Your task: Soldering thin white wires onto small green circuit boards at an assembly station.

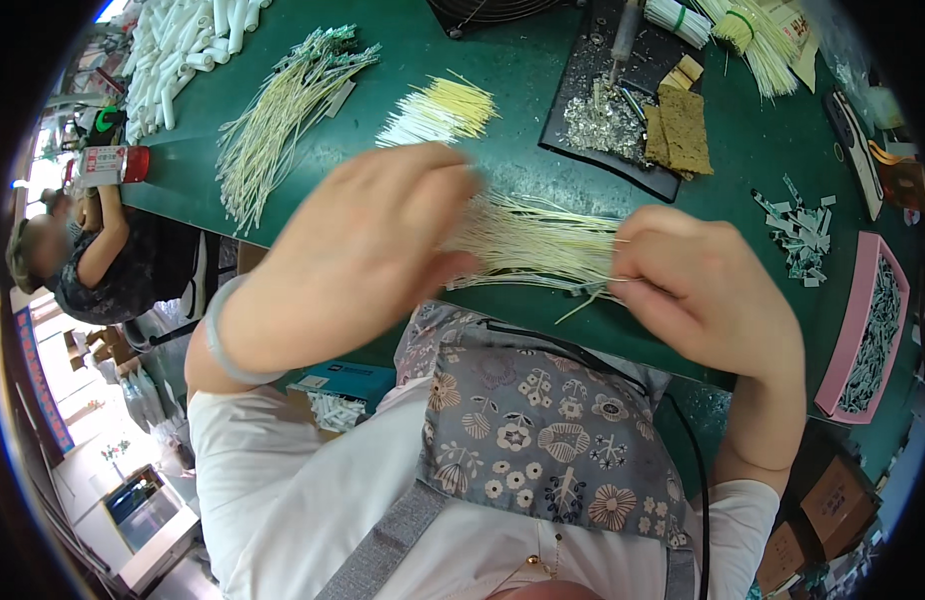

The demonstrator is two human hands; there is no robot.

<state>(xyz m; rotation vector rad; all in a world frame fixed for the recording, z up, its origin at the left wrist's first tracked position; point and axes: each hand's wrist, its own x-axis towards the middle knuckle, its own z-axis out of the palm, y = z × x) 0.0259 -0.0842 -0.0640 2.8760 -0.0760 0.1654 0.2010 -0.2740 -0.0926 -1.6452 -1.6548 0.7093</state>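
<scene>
1. Pale yellow, thin, wire-like strands, stretched crosswise as a loose sheaf at the centre of the frame, over the green tabletop.
2. Pinched at the right end by the bare right hand, thumb and fingertips together on the strands, probably to keep those ends gathered.
3. Covered at the left end by the bare left hand, blurred; impossible to tell whether clamped or loosely curled around the strands.
4. Just above the left hand, a flat white-and-yellow pile of slender sticks, roughly parallel, perhaps for easy picking up.
5. At upper left, a long sheaf of pale wires with green tips, tips bunched together, likely for order.
6. At upper right, a flat black tray under silvery scraps, seemingly catching litter.
7. At far right, a pink oblong box, walled, presumably against scattering its small grey-green pieces.
</scene>
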